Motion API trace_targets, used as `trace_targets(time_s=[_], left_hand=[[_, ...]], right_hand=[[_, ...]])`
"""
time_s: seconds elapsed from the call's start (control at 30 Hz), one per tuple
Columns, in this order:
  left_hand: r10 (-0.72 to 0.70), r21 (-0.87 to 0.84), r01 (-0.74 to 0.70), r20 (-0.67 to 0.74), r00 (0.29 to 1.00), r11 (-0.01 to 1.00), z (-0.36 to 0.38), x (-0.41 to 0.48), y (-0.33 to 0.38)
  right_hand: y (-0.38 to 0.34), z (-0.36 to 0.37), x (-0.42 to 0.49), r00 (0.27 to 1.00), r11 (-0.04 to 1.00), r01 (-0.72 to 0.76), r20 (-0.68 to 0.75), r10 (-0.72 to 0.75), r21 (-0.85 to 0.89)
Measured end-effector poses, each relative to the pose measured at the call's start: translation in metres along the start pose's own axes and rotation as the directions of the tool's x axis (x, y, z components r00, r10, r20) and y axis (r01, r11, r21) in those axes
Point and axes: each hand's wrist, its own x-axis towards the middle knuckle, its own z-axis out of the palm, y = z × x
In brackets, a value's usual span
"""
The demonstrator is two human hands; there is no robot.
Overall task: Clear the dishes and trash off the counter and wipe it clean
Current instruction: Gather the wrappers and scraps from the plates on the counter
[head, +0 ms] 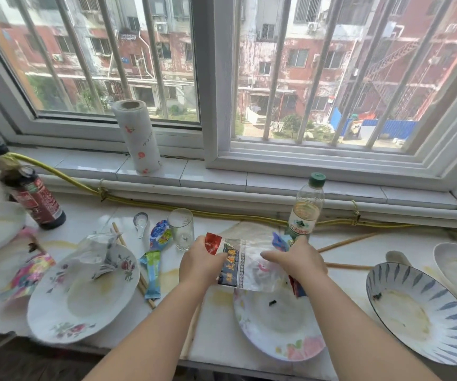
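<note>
The left grip (200,261) and right grip (296,259) are each grasping an end of the clear wrapper (249,270), holding it over the flowered plate's (277,336) far rim, likely bundling trash, while the glass (182,229) and bottle (305,210) are crowding the surface (354,292) just beyond.
</note>
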Motion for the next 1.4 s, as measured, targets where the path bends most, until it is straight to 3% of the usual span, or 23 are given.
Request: trace_targets(time_s=[0.07,0.17,0.3,0.4,0.57,0.7,0.87,1.03,1.2,1.4], left_hand=[[-0.004,0.001,0.004,0.000,1.000,1.000,-0.001,0.001,-0.002],[-0.005,0.015,0.005,0.005,1.000,1.000,0.000,0.002,-0.005],[-0.018,0.006,0.018,0.010,1.000,1.000,0.000,0.002,-0.011],[-0.039,0.026,0.040,-0.035,0.999,0.999,-0.006,0.001,-0.023],[-0.084,0.206,0.133,-0.230,0.970,0.970,-0.029,0.007,-0.050],[-0.115,0.398,0.190,-0.205,0.972,0.897,-0.043,0.009,-0.066],[-0.132,0.543,0.165,-0.099,0.986,0.823,-0.036,0.018,-0.073],[-0.175,0.446,0.217,-0.134,0.975,0.868,-0.030,0.021,-0.073],[-0.193,0.416,0.233,-0.136,0.972,0.879,-0.032,0.020,-0.066],[-0.138,0.316,0.201,-0.212,0.968,0.927,-0.041,0.022,-0.061]], right_hand=[[0.010,0.014,-0.004,0.996,0.996,-0.087,0.015,0.087,0.012],[0.020,0.025,-0.001,0.987,0.968,-0.157,0.010,0.158,0.195],[0.017,0.017,0.007,0.987,0.909,-0.135,-0.028,0.159,0.394],[0.012,0.012,0.009,0.986,0.921,-0.123,-0.058,0.155,0.370],[0.015,0.023,-0.002,0.983,0.938,-0.182,0.045,0.176,0.296],[0.016,0.035,0.002,0.963,0.855,-0.268,0.093,0.253,0.444],[0.005,0.030,0.004,0.984,0.682,-0.121,-0.004,0.179,0.721],[-0.011,0.010,0.004,0.987,0.532,0.033,-0.110,0.114,0.846],[-0.020,-0.002,0.003,0.952,0.519,0.170,-0.276,0.134,0.838],[-0.031,0.006,0.003,0.985,0.540,0.122,-0.167,0.034,0.833]])
